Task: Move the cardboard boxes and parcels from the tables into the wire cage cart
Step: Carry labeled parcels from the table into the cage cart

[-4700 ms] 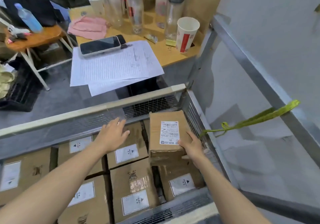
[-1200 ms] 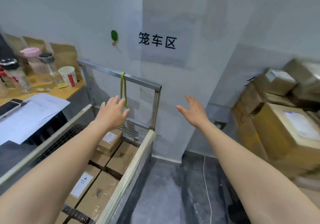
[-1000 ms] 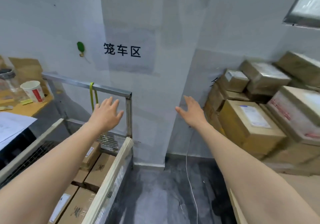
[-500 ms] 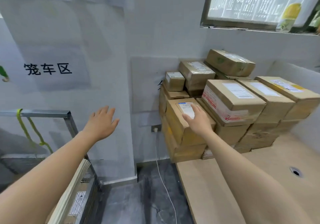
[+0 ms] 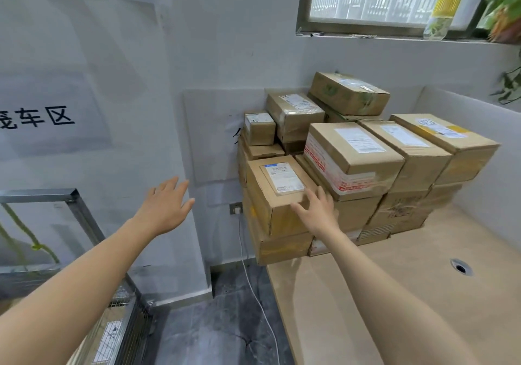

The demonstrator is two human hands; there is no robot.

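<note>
My right hand [image 5: 315,215] rests on the labelled box [image 5: 277,195], at the near right corner of its top. My fingers are straight and a little spread over the top edge, and my thumb lies along the upper front face. They touch the cardboard without closing around it.

My left hand [image 5: 165,207] hangs in the air well to the left of that box, in front of the grey wall. Its palm faces forward, the fingers are stretched out close together with the thumb apart, and it holds nothing.

The labelled box sits at the front left of the stack of cardboard boxes, on top of a wider flat box [image 5: 282,247]. That flat box juts past the left edge of the table [image 5: 394,294]. Just to the right of the labelled box stands a bigger box with red printed tape [image 5: 349,156]. Behind it, higher up, sits a small box [image 5: 259,128].

Far to the left of the labelled box and lower down is the wire cage cart [image 5: 39,194], with a green strap [image 5: 19,238] hanging from its frame. A white cable [image 5: 248,274] runs down the wall to the floor, below and left of the box.
</note>
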